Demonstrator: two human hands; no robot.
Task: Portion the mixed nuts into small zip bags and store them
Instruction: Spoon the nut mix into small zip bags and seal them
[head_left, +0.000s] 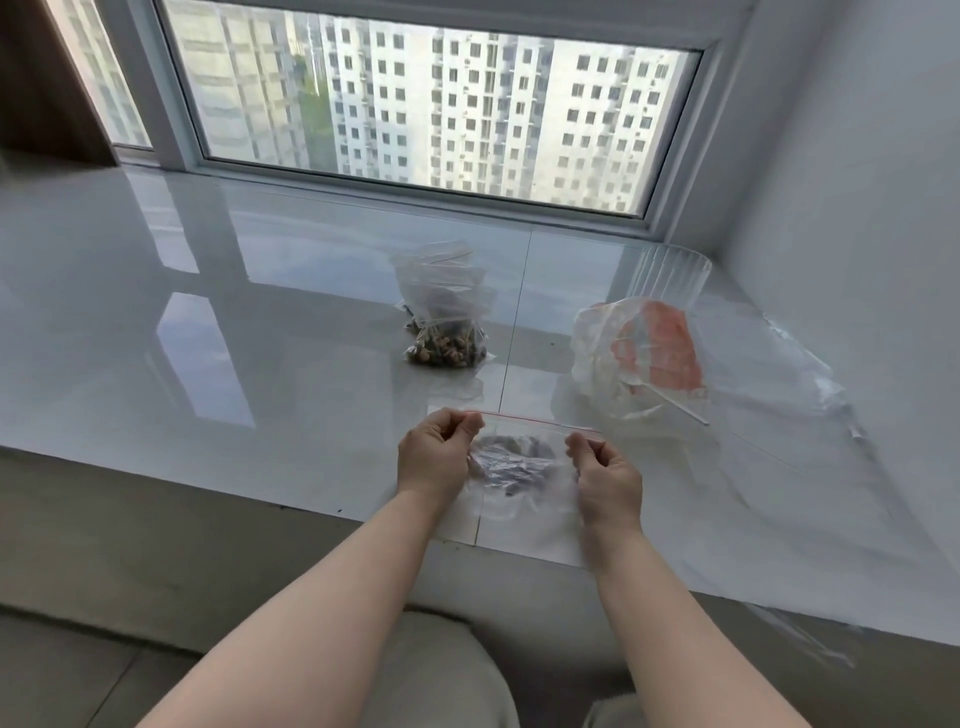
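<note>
Small zip bag (524, 462) of nuts, pinched at its red strip by left hand (434, 452) and right hand (608, 480); filled bags (447, 332) at 12 o'clock on worktop (208, 338).

Sill (260, 312): white, high-gloss, smooth, mirrors the window. Zip bag (524, 467) in hands: thin clear plastic, crinkled, red seal strip. Filled bags (447, 306): same clear film, glossy. Large bag (649, 353): wrinkled translucent plastic, orange print. Clear ribbed plastic cup (670, 270). Wall (857, 208): matt white.
</note>
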